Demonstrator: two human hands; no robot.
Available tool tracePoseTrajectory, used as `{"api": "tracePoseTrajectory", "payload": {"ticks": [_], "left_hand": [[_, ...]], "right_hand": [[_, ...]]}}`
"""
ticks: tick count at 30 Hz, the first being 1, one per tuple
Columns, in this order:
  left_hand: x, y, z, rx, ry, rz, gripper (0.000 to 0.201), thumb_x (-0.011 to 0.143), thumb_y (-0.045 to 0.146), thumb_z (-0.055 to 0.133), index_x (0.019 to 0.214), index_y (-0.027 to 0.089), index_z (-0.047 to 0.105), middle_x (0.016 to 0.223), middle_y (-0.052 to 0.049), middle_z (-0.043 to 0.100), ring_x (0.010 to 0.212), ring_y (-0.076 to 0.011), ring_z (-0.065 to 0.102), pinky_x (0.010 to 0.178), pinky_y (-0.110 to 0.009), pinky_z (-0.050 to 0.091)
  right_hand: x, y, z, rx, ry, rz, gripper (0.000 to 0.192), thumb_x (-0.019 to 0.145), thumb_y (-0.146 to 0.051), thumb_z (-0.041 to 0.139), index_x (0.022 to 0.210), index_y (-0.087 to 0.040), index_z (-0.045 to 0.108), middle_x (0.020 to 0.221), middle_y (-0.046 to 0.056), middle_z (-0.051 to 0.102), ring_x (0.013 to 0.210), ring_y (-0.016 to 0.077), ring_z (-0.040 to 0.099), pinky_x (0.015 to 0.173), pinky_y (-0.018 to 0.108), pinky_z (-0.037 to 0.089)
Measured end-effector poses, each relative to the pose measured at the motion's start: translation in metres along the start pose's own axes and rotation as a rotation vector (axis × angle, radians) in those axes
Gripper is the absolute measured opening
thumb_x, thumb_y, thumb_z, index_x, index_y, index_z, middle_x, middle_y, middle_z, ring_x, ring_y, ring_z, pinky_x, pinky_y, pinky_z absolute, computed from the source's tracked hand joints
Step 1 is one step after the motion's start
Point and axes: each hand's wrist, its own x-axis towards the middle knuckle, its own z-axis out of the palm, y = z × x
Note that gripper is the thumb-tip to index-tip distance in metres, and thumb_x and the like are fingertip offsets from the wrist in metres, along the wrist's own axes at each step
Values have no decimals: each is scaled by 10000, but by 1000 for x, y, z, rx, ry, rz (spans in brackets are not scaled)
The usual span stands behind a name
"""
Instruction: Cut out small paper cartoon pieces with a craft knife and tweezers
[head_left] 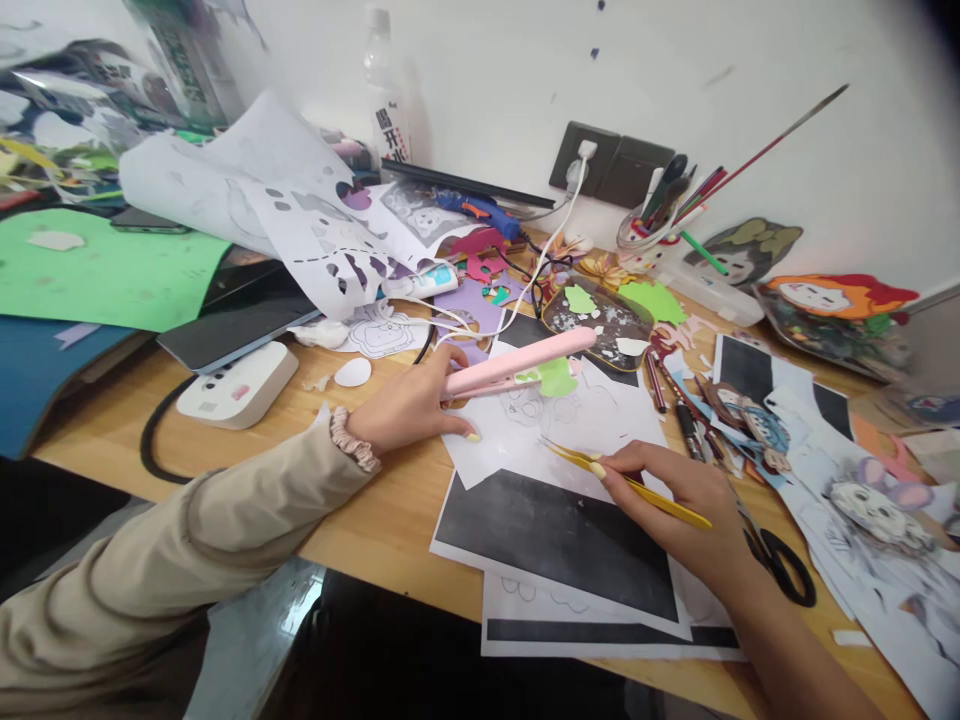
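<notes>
My left hand (pixel 416 397), reaching in from a beige sleeve, is wrapped round a pink hair straightener (pixel 525 360). Its two arms point right over a white sheet with pencil lines (pixel 487 445). A small light-green paper cutout (pixel 559 377) shows beside the lower arm; whether it is clamped there I cannot tell. My right hand (pixel 679 490) pinches yellow tweezers (pixel 664 502), whose tips point left just over the sheet. Beneath lies a sheet with a black printed panel (pixel 555 540).
Black-handled scissors (pixel 787 570) lie by my right wrist. A brown tray (pixel 600 325) holds paper scraps. A white cord (pixel 559 230) runs from the wall socket (pixel 585 160). Further left are a white box-shaped device (pixel 240 385), green paper (pixel 112 265) and a blue glue gun (pixel 480 210).
</notes>
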Motion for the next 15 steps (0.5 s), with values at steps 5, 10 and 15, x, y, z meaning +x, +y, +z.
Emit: {"api": "tracePoseTrajectory", "payload": {"ticks": [5, 10, 15], "left_hand": [[0, 1, -1, -19, 14, -5, 610, 568, 535, 562, 1012, 178, 344, 843, -36, 519, 684, -165, 515, 581, -254, 363], [-1, 4, -4, -49, 20, -61, 560, 641, 573, 453, 1044, 199, 349, 866, -34, 544, 686, -173, 531, 590, -269, 364], [-3, 8, -7, -31, 34, -88, 394, 771, 510, 281, 966, 203, 433, 735, -2, 561, 601, -135, 512, 537, -230, 334]], "right_hand": [[-4, 0, -5, 170, 209, 72, 55, 684, -151, 549, 670, -195, 518, 591, -21, 553, 532, 98, 521, 508, 220, 413], [-8, 3, -2, 134, 431, 212, 35, 702, -179, 542, 733, -195, 541, 607, -13, 554, 507, 100, 514, 490, 237, 424], [-12, 7, 5, -202, 523, -4, 155, 688, -127, 550, 824, -199, 533, 683, 13, 585, 653, 136, 560, 611, 266, 452]]}}
